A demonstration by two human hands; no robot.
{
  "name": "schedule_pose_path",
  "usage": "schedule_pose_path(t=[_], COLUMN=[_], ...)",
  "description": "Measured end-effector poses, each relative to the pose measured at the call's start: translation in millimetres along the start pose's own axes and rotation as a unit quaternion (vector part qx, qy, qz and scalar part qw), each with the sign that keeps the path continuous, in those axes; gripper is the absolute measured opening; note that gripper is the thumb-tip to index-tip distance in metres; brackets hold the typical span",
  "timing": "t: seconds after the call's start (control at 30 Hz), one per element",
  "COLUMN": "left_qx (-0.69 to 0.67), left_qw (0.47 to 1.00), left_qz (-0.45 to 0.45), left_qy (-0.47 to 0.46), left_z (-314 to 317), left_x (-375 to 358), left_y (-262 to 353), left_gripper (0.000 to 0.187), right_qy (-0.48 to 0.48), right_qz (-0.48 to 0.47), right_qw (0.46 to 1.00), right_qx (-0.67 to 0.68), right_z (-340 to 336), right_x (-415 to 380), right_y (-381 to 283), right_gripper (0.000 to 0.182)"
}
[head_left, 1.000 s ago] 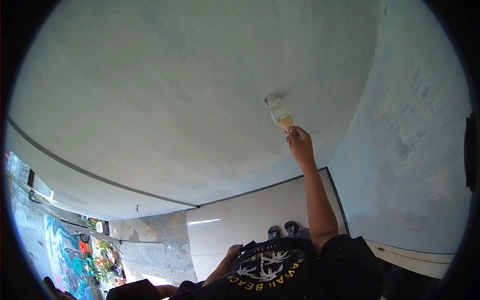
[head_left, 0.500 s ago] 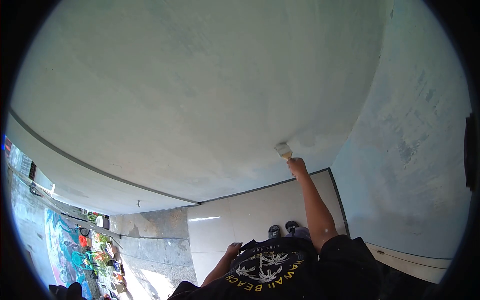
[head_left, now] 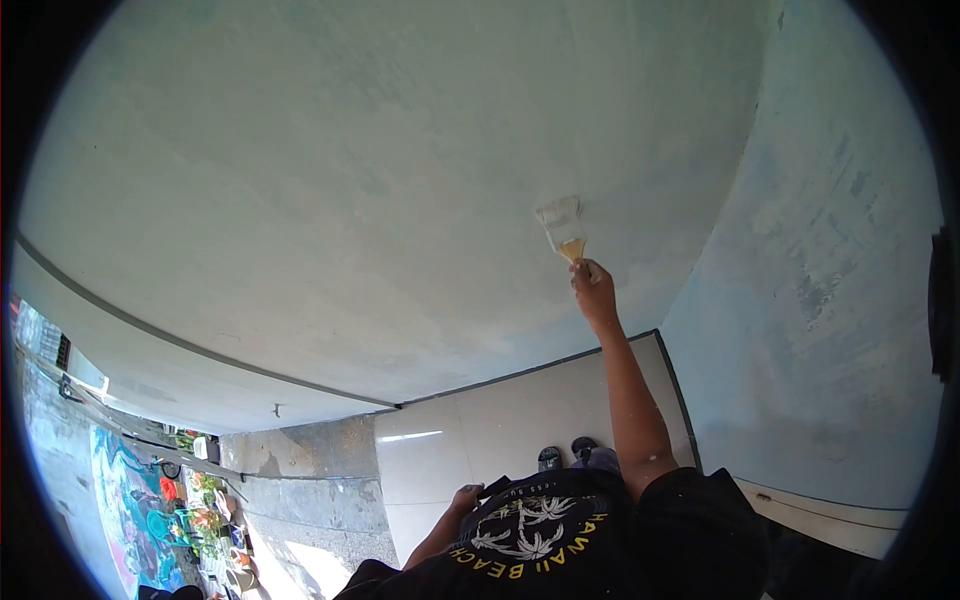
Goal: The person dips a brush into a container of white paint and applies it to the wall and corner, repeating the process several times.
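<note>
My right hand (head_left: pixel 593 284) is closed around the wooden handle of a wide paintbrush (head_left: pixel 563 225). The pale bristles point up and press against the grey-white wall (head_left: pixel 400 200) in front of me, and the arm is stretched forward. Low by my waist, my left hand (head_left: pixel 466 497) has its fingers curled in beside a dark flap at the edge of my black printed shirt (head_left: pixel 540 530); what it grips, if anything, I cannot tell.
A bluish, patchy side wall (head_left: pixel 820 300) meets the painted wall at a corner on the right. Pale floor tiles (head_left: pixel 510 430) with dark edging lie below, my sandals (head_left: pixel 584 446) on them. Plants (head_left: pixel 207 520) and a green chair (head_left: pixel 165 527) stand outside at lower left.
My right hand has moved the paintbrush upward along the wall, slightly to the left, with the arm reaching farther. My left hand stays by the waist.
</note>
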State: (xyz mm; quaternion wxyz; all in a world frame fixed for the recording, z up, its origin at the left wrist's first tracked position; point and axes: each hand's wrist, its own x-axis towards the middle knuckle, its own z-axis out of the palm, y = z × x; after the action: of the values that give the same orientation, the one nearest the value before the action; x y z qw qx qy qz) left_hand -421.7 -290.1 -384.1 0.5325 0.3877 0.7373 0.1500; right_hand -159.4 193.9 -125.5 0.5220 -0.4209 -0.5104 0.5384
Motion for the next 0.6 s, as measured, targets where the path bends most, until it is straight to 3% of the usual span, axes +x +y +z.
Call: schedule_pose_path(t=[0.03,0.07,0.1,0.13,0.17,0.23,0.33,0.47,0.57,0.6], left_qx=[0.001,-0.067,-0.136,-0.135,-0.122,-0.108,-0.149,-0.140,-0.174,-0.107], left_qw=[1.000,0.996,0.982,0.982,0.984,0.986,0.970,0.972,0.969,0.989], left_qz=[0.000,-0.061,-0.123,-0.125,-0.120,-0.116,-0.181,-0.175,-0.161,-0.090], left_qy=[-0.002,0.025,0.053,0.051,0.056,0.058,0.063,0.071,0.066,0.052], left_z=[1,2,0,-3,-5,-7,-12,-9,-11,-12], left_x=[2,4,5,3,1,-9,-7,-9,-3,-9], left_y=[8,13,18,22,28,42,41,27,8,13], left_gripper=[0.047,0.047,0.047,0.047,0.048,0.050,0.050,0.046,0.042,0.041], right_qy=[0.017,0.036,0.025,0.013,0.013,-0.001,-0.020,-0.021,-0.025,-0.035], right_qz=[-0.010,-0.005,0.072,0.151,0.154,0.315,0.330,0.143,0.094,0.084], right_qw=[0.998,0.993,0.992,0.985,0.984,0.939,0.939,0.985,0.994,0.996], right_qx=[-0.061,-0.112,-0.097,-0.082,-0.083,-0.137,-0.088,-0.095,-0.054,-0.001], right_z=[0,-2,-5,-9,-15,-26,-27,-8,-3,-2], right_x=[-3,-9,-18,-27,-33,-41,-45,-16,-20,-24], right_y=[27,54,77,100,132,181,146,19,-78,-99], right_gripper=[0.031,0.035,0.034,0.033,0.033,0.033,0.033,0.032,0.031,0.032])
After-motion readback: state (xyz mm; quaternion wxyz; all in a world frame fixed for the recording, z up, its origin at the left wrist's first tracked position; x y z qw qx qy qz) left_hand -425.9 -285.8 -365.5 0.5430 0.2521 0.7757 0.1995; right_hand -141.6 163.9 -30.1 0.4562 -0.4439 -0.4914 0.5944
